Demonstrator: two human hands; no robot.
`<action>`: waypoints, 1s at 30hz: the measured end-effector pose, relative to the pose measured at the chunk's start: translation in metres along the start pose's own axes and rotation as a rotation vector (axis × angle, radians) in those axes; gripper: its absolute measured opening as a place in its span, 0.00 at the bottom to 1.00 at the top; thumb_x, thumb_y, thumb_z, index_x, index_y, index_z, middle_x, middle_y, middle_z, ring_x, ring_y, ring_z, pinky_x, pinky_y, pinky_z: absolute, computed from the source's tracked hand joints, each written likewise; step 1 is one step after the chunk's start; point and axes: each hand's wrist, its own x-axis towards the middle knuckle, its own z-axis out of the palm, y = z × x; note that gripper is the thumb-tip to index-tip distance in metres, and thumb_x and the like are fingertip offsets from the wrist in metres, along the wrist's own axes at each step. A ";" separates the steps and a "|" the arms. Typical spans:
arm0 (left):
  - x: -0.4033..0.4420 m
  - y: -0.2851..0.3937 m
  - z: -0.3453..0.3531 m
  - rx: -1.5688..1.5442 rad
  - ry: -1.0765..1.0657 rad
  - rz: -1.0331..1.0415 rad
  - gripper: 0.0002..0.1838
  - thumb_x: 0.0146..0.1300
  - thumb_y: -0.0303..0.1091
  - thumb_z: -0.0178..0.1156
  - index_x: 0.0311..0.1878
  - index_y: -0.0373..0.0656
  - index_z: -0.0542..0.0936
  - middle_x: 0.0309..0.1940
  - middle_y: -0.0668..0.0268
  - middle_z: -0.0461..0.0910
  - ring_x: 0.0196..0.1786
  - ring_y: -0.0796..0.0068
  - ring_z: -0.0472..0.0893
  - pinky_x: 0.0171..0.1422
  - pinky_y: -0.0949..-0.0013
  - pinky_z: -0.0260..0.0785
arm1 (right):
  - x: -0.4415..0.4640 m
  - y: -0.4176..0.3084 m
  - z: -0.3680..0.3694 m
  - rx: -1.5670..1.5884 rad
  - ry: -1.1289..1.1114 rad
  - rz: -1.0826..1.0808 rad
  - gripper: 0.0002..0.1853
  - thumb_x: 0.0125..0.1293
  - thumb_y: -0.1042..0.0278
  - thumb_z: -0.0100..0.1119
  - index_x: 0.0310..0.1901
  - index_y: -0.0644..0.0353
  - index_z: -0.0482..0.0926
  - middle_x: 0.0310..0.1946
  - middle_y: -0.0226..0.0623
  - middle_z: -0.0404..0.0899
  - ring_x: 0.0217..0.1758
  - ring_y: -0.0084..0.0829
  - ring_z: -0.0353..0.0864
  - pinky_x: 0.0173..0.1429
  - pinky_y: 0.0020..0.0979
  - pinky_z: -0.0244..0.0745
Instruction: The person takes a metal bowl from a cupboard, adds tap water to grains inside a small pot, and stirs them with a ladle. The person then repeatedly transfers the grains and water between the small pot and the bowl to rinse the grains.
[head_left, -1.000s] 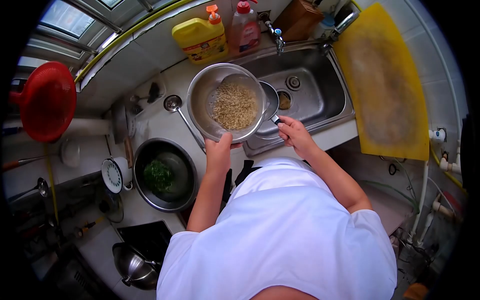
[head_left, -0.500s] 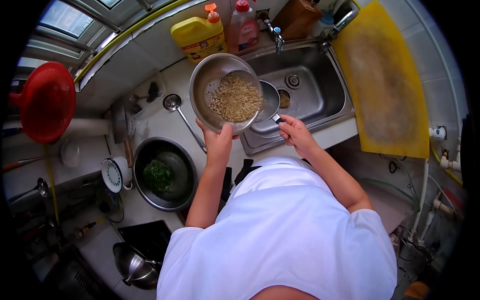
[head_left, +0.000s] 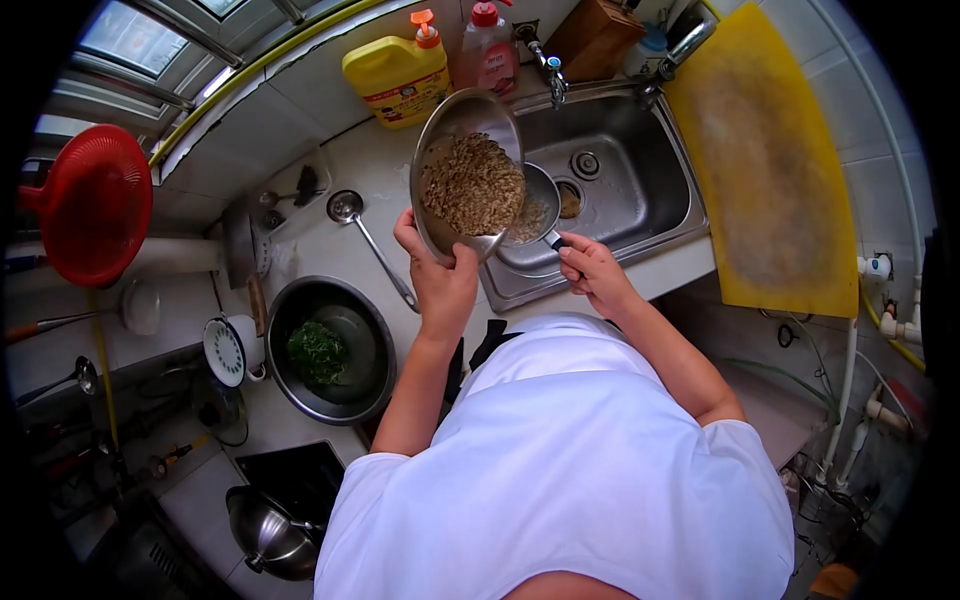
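My left hand [head_left: 438, 278] grips the near rim of a steel bowl [head_left: 452, 116], which is tilted to the right. Pale brown grains [head_left: 474, 187] are heaped inside, sliding toward the bowl's right edge. Under that edge, a round strainer [head_left: 543, 196] holds some of the grains. Its short handle is pinched in my right hand [head_left: 596, 269]. The strainer sits over the left side of the steel sink [head_left: 640, 190]. Which kind of grain this is, I cannot tell.
A ladle [head_left: 370, 240] lies on the counter, left of the bowl. Farther left stands a dark basin [head_left: 375, 350] with chopped greens. Behind are a yellow jug [head_left: 400, 80] and a pink bottle [head_left: 492, 60]. A yellow board [head_left: 765, 160] leans at the sink's right.
My left hand has tipped the bowl more steeply to the right. Grains have slid over its edge, and some now lie in the strainer. My right hand has barely moved.
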 end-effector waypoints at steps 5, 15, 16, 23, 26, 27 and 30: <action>0.004 -0.014 0.007 -0.091 0.010 0.006 0.29 0.53 0.21 0.45 0.59 0.43 0.49 0.49 0.54 0.67 0.46 0.70 0.75 0.43 0.75 0.70 | -0.001 -0.002 0.001 0.015 -0.005 -0.008 0.22 0.65 0.67 0.49 0.59 0.61 0.62 0.18 0.22 0.62 0.17 0.11 0.55 0.18 0.15 0.51; 0.012 -0.018 -0.013 -0.713 -0.015 -0.439 0.19 0.53 0.21 0.48 0.50 0.32 0.66 0.35 0.57 0.77 0.30 0.70 0.80 0.26 0.74 0.77 | -0.007 -0.010 -0.010 0.101 0.015 -0.039 0.15 0.66 0.68 0.47 0.54 0.60 0.65 0.17 0.21 0.61 0.12 0.09 0.52 0.17 0.14 0.49; 0.012 -0.019 -0.015 -0.716 -0.015 -0.440 0.19 0.53 0.21 0.48 0.50 0.32 0.66 0.35 0.57 0.77 0.30 0.70 0.80 0.26 0.74 0.77 | -0.009 -0.011 -0.011 0.089 0.042 -0.063 0.15 0.66 0.68 0.47 0.53 0.60 0.66 0.17 0.21 0.61 0.12 0.09 0.52 0.17 0.14 0.49; 0.017 -0.045 -0.024 -0.633 0.110 -0.441 0.18 0.53 0.21 0.48 0.49 0.31 0.68 0.35 0.58 0.78 0.27 0.72 0.80 0.24 0.75 0.76 | -0.022 -0.039 -0.001 0.011 0.174 -0.195 0.21 0.65 0.70 0.48 0.59 0.62 0.61 0.18 0.22 0.61 0.14 0.10 0.53 0.17 0.14 0.51; 0.016 -0.060 -0.018 -0.584 0.053 -0.498 0.19 0.52 0.21 0.48 0.50 0.32 0.68 0.36 0.58 0.77 0.28 0.71 0.80 0.23 0.76 0.76 | -0.023 -0.044 0.000 -0.070 0.189 -0.276 0.25 0.65 0.69 0.49 0.63 0.63 0.57 0.18 0.22 0.60 0.17 0.10 0.54 0.18 0.14 0.51; 0.015 -0.060 -0.014 -0.589 0.054 -0.498 0.19 0.52 0.21 0.48 0.50 0.32 0.68 0.36 0.58 0.77 0.28 0.71 0.80 0.23 0.76 0.76 | -0.023 -0.047 0.002 -0.099 0.186 -0.300 0.26 0.65 0.69 0.49 0.63 0.64 0.57 0.19 0.22 0.60 0.18 0.10 0.55 0.18 0.13 0.50; 0.011 -0.057 -0.001 -0.613 -0.037 -0.569 0.18 0.53 0.20 0.48 0.50 0.32 0.67 0.35 0.58 0.78 0.30 0.70 0.81 0.24 0.76 0.76 | -0.023 -0.051 0.011 -0.181 0.200 -0.358 0.26 0.65 0.69 0.49 0.63 0.65 0.57 0.19 0.22 0.60 0.19 0.10 0.55 0.19 0.13 0.49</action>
